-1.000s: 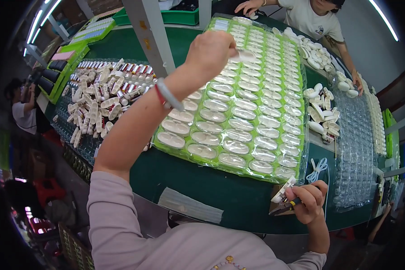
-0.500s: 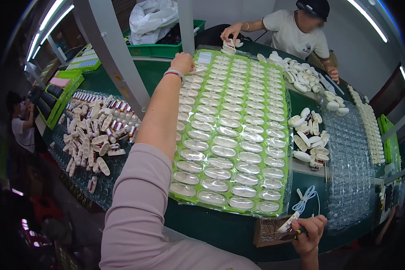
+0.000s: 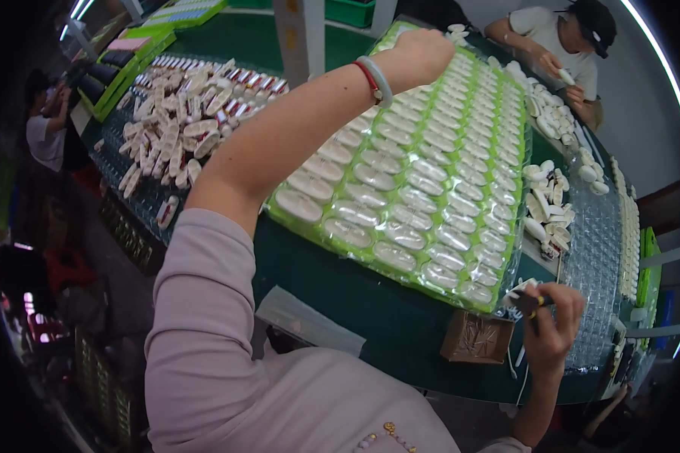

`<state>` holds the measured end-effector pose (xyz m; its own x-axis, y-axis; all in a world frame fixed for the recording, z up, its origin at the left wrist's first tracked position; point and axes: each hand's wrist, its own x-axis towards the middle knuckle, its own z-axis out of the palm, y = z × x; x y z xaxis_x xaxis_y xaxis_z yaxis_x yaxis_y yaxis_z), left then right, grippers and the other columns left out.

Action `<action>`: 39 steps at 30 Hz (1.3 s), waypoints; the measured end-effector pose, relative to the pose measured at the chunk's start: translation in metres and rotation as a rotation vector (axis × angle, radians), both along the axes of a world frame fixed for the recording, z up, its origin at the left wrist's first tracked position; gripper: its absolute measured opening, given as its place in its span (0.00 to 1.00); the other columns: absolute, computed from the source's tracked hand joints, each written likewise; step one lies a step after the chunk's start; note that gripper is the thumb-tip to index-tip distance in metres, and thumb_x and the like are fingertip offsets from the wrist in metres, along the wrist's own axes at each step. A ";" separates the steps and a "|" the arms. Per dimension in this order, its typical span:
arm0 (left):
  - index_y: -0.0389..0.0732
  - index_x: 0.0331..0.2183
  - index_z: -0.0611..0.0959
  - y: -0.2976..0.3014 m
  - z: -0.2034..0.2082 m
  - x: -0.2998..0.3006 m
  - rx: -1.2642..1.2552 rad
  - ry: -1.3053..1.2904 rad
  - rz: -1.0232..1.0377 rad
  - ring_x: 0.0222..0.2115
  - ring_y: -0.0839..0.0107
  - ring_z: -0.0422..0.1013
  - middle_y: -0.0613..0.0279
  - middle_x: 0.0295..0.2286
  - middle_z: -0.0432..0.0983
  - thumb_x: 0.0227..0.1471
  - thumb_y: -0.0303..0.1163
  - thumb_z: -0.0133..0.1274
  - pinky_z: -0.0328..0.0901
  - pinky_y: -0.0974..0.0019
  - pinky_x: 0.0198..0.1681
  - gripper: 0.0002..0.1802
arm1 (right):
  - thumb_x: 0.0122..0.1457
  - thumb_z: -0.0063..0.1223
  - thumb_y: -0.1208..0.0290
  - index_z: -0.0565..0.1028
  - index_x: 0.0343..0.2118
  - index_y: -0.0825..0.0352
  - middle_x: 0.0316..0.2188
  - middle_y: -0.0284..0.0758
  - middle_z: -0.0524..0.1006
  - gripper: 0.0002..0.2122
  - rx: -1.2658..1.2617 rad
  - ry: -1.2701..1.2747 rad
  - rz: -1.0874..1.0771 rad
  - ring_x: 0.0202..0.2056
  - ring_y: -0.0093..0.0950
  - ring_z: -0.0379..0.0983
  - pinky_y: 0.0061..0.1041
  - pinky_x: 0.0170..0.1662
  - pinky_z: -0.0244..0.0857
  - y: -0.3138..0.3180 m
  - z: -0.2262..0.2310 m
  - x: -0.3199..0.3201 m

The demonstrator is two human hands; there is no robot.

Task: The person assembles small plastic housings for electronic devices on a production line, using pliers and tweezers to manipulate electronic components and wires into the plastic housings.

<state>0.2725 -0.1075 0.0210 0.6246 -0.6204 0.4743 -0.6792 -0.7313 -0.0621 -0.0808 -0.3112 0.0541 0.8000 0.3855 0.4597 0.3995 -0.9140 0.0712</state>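
My left hand (image 3: 423,59) reaches over the far end of a green tray (image 3: 332,240) filled with rows of white oval shells (image 3: 397,257) under clear plastic. Its fingers are curled closed and turned away, so what they hold, if anything, is hidden. Low on the right, my right hand (image 3: 555,325) is closed on small pliers (image 3: 533,302) with black and yellow handles. A white piece shows beside the pliers' jaws, partly covered; I cannot tell whether the hand grips it too. The pliers are just off the tray's near right corner.
An open cardboard box (image 3: 476,336) of thin pins stands below the tray's corner. White shells with parts inside are heaped left (image 3: 166,128) and right (image 3: 548,204). Bubble wrap (image 3: 593,257) lies far right. Across the table a co-worker (image 3: 559,60) holds a white piece. A grey post (image 3: 298,38) rises behind.
The view has turned, shifting the whole scene. My left hand has moved right across the tray's far end. The co-worker's hand has left the tray, and both hands now meet at a white piece.
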 end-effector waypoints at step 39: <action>0.30 0.42 0.65 0.182 -0.101 -0.280 -0.336 0.348 0.430 0.32 0.58 0.62 0.50 0.32 0.61 0.35 0.20 0.49 0.62 0.63 0.35 0.26 | 0.42 0.59 0.73 0.75 0.26 0.73 0.33 0.42 0.73 0.09 0.273 0.439 0.532 0.35 0.40 0.68 0.34 0.38 0.61 0.230 0.010 0.168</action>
